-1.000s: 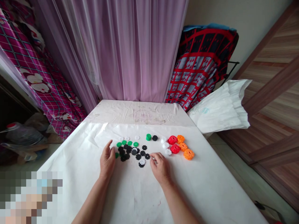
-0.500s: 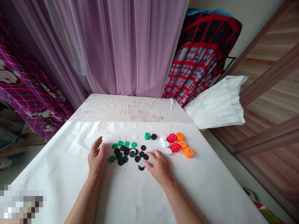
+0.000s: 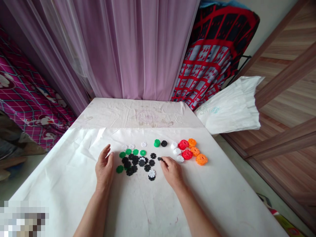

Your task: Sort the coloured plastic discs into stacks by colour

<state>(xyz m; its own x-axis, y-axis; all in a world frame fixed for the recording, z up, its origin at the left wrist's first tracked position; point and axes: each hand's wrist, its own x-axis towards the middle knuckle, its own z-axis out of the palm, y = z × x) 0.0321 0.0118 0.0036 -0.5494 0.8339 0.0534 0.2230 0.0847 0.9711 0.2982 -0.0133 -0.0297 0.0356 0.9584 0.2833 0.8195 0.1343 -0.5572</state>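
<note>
My right hand (image 3: 172,170) pinches a black notched plastic disc (image 3: 160,159) between thumb and fingers, just right of the loose pile. My left hand (image 3: 105,166) rests on its edge at the pile's left side, fingers apart and holding nothing. Between the hands lie several black discs (image 3: 135,160), some overlapping. A white disc (image 3: 151,173) lies on a black one at the near side. Several green discs (image 3: 135,152) and white discs (image 3: 144,144) lie along the pile's far side.
Stacks of red discs (image 3: 183,144), orange discs (image 3: 201,159) and white discs (image 3: 176,151) stand on the right. A green stack (image 3: 157,143) and a black stack (image 3: 164,143) are farther back. A white bag (image 3: 232,107) hangs at the right edge of the table (image 3: 138,210).
My right hand has picked up a black disc from the pile's right side and drawn it slightly right. My left hand stays open in about the same place.
</note>
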